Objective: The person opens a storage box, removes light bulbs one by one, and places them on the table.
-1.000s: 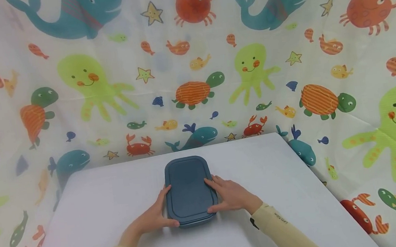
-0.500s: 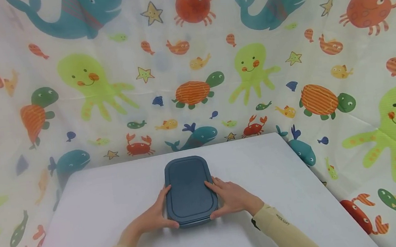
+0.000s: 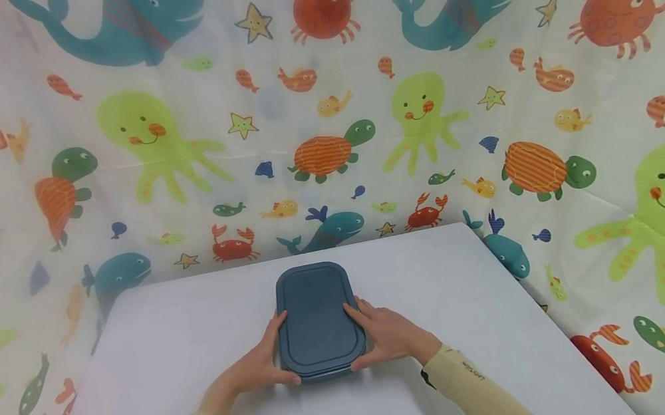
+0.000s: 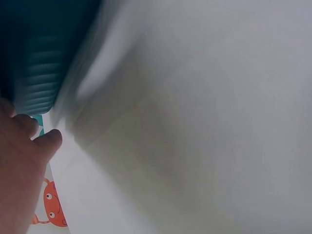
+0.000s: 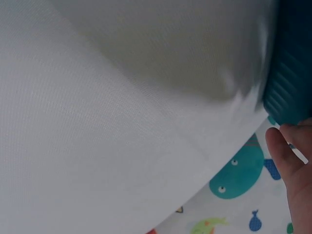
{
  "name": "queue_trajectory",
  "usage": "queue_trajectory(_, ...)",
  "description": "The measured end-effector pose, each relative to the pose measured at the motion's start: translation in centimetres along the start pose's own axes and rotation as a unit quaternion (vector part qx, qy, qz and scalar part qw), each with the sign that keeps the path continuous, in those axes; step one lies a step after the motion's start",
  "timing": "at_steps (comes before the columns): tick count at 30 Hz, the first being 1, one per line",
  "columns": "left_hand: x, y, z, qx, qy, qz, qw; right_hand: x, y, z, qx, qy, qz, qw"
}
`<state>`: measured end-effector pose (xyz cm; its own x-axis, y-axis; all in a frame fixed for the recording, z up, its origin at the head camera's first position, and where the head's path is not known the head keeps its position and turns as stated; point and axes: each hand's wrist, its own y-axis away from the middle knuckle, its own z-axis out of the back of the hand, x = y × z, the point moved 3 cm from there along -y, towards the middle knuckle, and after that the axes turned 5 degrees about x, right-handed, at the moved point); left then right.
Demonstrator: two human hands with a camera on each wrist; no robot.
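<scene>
A dark blue rectangular food container point(image 3: 320, 319) with a rounded, rimmed lid lies in the middle of the white table. My left hand point(image 3: 257, 363) holds its left side, thumb at the near left corner and a fingertip at the lid's edge. On the opposite side my right hand point(image 3: 394, 334) grips it likewise, its thumb by the near right corner. Both wrist views show the container's ribbed side wall, in the left wrist view point(image 4: 44, 73) and in the right point(image 5: 291, 73), with fingers against its end. The lid hides whatever is inside.
The white table point(image 3: 468, 301) surrounds the container, its far edge just behind it. A curtain point(image 3: 323, 115) printed with sea animals hangs behind and along both sides of the table. Beige sleeves point(image 3: 476, 384) cover the forearms.
My right thumb has slid off the lid's top to the near right corner of the container. The container and my left hand stay in place.
</scene>
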<state>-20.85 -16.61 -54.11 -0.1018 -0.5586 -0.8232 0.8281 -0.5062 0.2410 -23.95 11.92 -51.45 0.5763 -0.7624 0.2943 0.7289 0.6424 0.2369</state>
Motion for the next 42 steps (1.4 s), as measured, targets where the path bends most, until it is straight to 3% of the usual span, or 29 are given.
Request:
queue_trajectory(16,-0.3,0.4,0.6,-0.002,-0.02,0.017,0.9997,-0.2,-0.6,-0.4,-0.012,0.016,0.006,1.0)
queue_trajectory(30,-0.2,0.8,1.8,-0.014,-0.047,0.024,0.9985,1.1,-1.0,0.9,-0.038,0.058,0.025,0.997)
queue_trajectory(42,-0.6,2.7,3.1,-0.025,-0.056,-0.015,0.998,2.9,-2.0,0.9,-0.054,0.113,0.045,0.991)
